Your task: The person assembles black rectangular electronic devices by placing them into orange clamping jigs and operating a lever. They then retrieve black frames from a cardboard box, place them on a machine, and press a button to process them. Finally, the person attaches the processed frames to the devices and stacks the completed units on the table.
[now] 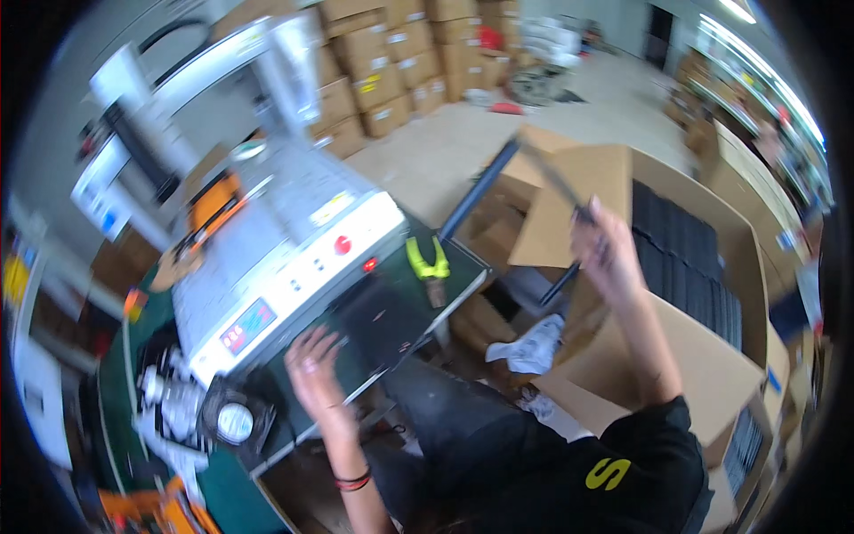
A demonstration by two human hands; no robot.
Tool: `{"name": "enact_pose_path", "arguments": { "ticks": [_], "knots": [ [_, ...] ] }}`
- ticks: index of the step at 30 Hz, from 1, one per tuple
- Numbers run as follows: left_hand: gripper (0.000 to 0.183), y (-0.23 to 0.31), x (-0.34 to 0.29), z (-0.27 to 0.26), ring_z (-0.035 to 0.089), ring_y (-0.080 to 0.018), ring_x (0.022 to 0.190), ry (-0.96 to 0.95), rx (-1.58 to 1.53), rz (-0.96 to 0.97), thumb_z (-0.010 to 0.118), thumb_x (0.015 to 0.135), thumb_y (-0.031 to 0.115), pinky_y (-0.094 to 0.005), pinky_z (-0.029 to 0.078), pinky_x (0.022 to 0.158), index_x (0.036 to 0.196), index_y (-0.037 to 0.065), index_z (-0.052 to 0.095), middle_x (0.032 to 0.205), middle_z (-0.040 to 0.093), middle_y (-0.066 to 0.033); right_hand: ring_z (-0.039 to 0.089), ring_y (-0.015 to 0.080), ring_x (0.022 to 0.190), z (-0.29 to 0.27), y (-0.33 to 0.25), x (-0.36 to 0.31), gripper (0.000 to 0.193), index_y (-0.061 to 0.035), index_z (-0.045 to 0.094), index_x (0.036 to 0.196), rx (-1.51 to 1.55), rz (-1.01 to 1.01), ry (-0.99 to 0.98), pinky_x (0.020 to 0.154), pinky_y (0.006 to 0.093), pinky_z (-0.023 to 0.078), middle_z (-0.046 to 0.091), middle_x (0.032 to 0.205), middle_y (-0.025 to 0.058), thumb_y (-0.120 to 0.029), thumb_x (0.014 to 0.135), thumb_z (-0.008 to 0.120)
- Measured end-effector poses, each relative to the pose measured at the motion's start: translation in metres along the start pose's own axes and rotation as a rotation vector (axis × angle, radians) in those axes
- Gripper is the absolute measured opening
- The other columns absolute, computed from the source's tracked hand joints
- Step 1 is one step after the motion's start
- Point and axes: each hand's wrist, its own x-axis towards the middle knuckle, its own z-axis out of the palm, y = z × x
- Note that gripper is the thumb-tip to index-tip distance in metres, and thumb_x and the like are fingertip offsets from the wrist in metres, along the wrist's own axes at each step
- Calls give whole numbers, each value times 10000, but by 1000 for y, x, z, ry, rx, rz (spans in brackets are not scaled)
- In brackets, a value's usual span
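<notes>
My left hand (313, 369) is open, its fingers apart and holding nothing, over the edge of the green-topped table (285, 405). Just right of it lies a flat black packet (382, 322). Raised on the right, my right hand (607, 254) is closed round a long thin dark strip (556, 178), blurred by motion, which slants up and left from the fingers. A large open carton (752, 240) stands beyond that hand, filled with rows of black flat packets (680, 249).
A white machine (302, 267) with a red button and lit display stands on the table. Yellow-green cutters (429, 260) lie at its corner, a tape roll (235, 422) at its near left, an orange tool (215, 201) on top. Stacked cartons (382, 80) line the back.
</notes>
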Motion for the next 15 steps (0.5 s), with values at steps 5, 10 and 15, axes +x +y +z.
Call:
{"name": "enact_pose_path", "arguments": {
  "ticks": [5, 10, 15],
  "knots": [
    [1061, 40, -28, 33, 373, -296, 1265, 4, -340, 91, 683, 723, 609, -479, 367, 1008, 1465, 199, 45, 1396, 333, -136, 554, 186, 588, 115, 86, -54, 283, -32, 655, 1009, -827, -872, -936, 546, 303, 467, 558, 688, 54, -216, 795, 682],
    [895, 51, -33, -17, 437, -341, 1184, 239, -569, 165, 592, 743, 499, -548, 349, 1028, 1420, 58, 207, 1240, 456, -130, 508, 196, 877, 159, 101, -87, 560, -127, 606, 1222, -708, -853, -1166, 860, 357, 402, 537, 897, 39, -344, 718, 721],
    [781, 54, -33, -36, 432, -380, 1193, 347, -608, 317, 461, 792, 522, -603, 307, 1035, 1357, 7, 300, 1213, 472, -141, 392, 284, 992, 152, 101, -71, 512, -277, 605, 1237, -995, -483, -1054, 893, 412, 316, 459, 1054, 120, -203, 736, 674]
  ]
}}
